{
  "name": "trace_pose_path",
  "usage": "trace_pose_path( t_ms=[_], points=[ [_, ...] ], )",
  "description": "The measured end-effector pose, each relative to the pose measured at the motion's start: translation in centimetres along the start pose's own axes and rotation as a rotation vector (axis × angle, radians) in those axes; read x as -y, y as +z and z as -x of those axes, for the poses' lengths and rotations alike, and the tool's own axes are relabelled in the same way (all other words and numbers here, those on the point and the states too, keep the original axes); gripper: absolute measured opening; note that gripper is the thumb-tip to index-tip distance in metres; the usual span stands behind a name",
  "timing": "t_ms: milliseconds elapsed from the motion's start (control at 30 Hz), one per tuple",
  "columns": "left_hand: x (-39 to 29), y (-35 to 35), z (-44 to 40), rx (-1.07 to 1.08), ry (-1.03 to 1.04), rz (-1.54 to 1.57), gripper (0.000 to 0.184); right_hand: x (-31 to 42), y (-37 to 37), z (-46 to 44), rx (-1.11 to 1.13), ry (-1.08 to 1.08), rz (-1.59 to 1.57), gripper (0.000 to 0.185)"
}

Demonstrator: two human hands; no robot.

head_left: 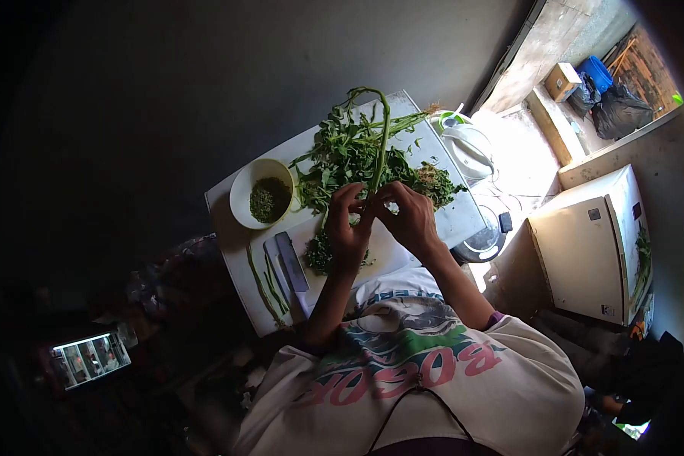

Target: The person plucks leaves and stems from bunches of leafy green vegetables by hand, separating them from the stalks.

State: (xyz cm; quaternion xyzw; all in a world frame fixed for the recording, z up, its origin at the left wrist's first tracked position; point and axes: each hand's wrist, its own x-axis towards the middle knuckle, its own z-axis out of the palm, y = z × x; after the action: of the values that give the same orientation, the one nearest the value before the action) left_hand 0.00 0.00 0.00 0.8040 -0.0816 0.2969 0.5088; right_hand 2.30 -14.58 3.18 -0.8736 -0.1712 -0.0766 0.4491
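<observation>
Both hands meet over the table, pinching the lower end of a long green stalk (pixel 384 140) whose top bends over to the left. My left hand (pixel 347 228) has its fingers closed at the stalk, and my right hand (pixel 409 216) pinches it from the other side. Beyond them spreads a pile of leafy greens (pixel 338 156). Chopped leaves (pixel 319 254) lie beside my left wrist on a white cutting board (pixel 387 251). A broad-bladed knife (pixel 290 262) rests left of those leaves. Farther left stands a white bowl (pixel 239 199) with chopped greens inside.
Bare green stalks (pixel 262 285) lie along the left side of the white table (pixel 224 201). A heap of trimmings (pixel 433 182) sits at the right. Past the right edge are a white-lidded appliance (pixel 467 152) and a dark round appliance (pixel 482 235). A small refrigerator (pixel 577 254) stands farther right.
</observation>
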Motion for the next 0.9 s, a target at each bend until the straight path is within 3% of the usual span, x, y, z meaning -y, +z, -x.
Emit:
trace_pose_path(
  t_ms=[200, 367, 433, 900],
  points=[
    [0.7, -0.3, 0.3, -0.021, -0.082, 0.094, 0.047, -0.7, -0.2, 0.1, -0.169, -0.005, -0.176, 0.014],
    [-0.7, -0.5, -0.4, -0.035, -0.012, 0.029, 0.045, -0.1, -1.3, -0.4, -0.159, -0.063, -0.206, 0.014],
    [-0.9, -0.3, -0.5, -0.032, 0.002, 0.044, 0.044, -0.4, -0.9, -0.5, -0.157, -0.152, -0.075, 0.017],
    [-0.3, -0.2, -0.3, -0.045, 0.139, -0.063, 0.040, -0.8, -0.5, -0.9, -0.032, -0.234, 0.027, 0.019]
  ],
)
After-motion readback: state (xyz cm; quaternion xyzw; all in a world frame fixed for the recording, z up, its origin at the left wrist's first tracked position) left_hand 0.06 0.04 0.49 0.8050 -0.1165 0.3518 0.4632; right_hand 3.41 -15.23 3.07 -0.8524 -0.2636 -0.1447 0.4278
